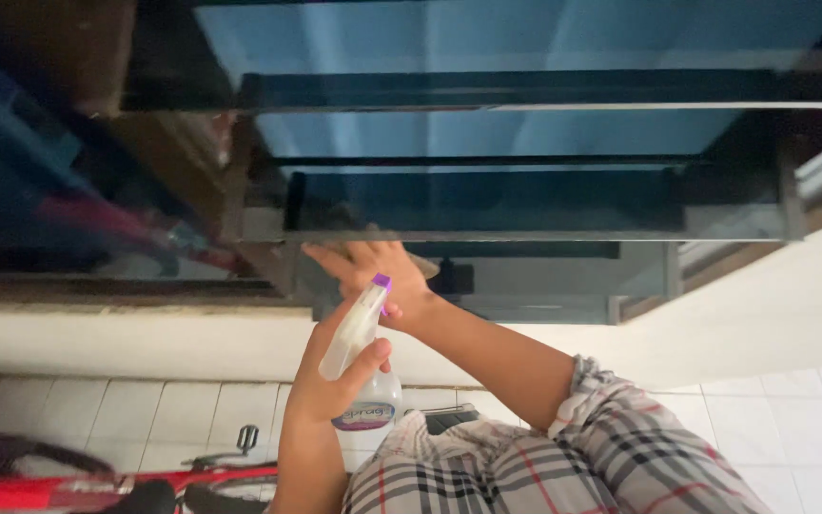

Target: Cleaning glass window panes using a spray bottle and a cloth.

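Overhead, a louvre window (525,133) of dark blue-tinted glass slats, seen from below and close up. Left hand (321,390) just under the window, clamped round the neck of a clear plastic spray bottle (365,405), thumb wrapped across the front, no finger plainly on the trigger. Bottle upright, with a little liquid visible low in the body, its white trigger head tilted up toward the window and ending in a small purple nozzle (381,282) just short of the glass. Right hand (368,262) above the bottle, opened flat with fingers spread, pressed against the lower edge of the lowest clear slat (525,205). Possibly a scrap of cloth (422,266) beneath that palm, greyish, too blurred to tell for certain. Hands apart but near each other, the nozzle almost touching the right wrist. Checked sleeve (620,428) in grey, white and red trailing down from the window along the right arm. Below the window, a pale ledge (145,338), then a white tiled floor (792,419); far below and to the left of the window, part of a red bicycle (97,485). Judging by the pose, midway through wetting and wiping one slat: bottle held ready, flat hand working the glass. For any further spraying, need to aim the nozzle squarely at the glass and clear of the right wrist; for wiping, steady pressure along the slat without forcing it on its pivot.
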